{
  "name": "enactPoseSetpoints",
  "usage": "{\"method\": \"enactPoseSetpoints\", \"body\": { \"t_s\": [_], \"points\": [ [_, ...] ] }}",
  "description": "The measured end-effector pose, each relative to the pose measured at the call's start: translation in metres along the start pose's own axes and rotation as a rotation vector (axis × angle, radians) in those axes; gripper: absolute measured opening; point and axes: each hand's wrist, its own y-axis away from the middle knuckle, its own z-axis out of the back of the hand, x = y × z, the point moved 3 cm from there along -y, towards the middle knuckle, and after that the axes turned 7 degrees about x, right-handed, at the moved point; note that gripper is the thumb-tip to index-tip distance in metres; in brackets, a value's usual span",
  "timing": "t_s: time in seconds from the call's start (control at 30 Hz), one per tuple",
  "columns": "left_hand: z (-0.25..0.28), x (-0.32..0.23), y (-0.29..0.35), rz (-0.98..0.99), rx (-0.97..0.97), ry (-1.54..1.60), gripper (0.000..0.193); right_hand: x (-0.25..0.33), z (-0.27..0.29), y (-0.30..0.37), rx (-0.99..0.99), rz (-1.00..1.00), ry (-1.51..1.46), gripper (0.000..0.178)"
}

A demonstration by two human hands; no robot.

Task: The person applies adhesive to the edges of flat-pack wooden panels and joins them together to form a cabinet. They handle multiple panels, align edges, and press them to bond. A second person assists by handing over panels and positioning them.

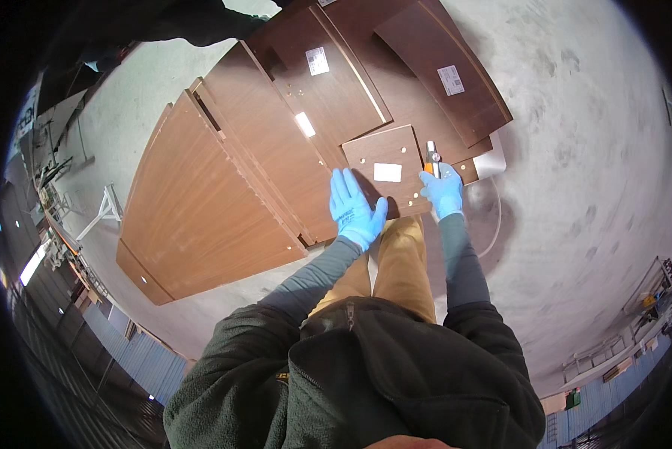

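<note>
My left hand, in a blue glove, is open with its fingers stretched out. It is at the left edge of a small brown wooden panel with a blank-looking white label and several pale round spots. On the panel's right side, my right hand, also gloved in blue, is closed around a hand tool with silver, black and orange parts. Its exact kind is not clear. Beneath and around the small panel spread larger brown wooden panels.
A curved brown panel with a printed label lies at the far right of the stack. Beside it is a white object with a pale cable. A white stand is on the floor at left. Someone in dark clothing is at far left.
</note>
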Motion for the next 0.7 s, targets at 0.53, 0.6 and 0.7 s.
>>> {"method": "enactPoseSetpoints", "body": {
  "t_s": [0.53,0.6,0.7],
  "points": [
    [0.005,0.016,-0.095,-0.411,-0.086,-0.263,0.119,0.051,0.103,-0.002,-0.624,0.514,0.292,0.051],
    [0.005,0.015,-0.095,-0.395,-0.086,-0.288,0.119,0.062,0.109,-0.03,-0.614,0.569,0.15,0.064],
    [0.006,0.012,-0.094,-0.371,-0.061,-0.345,0.118,0.069,0.099,-0.056,-0.455,0.411,0.152,0.076]
  ]
}}
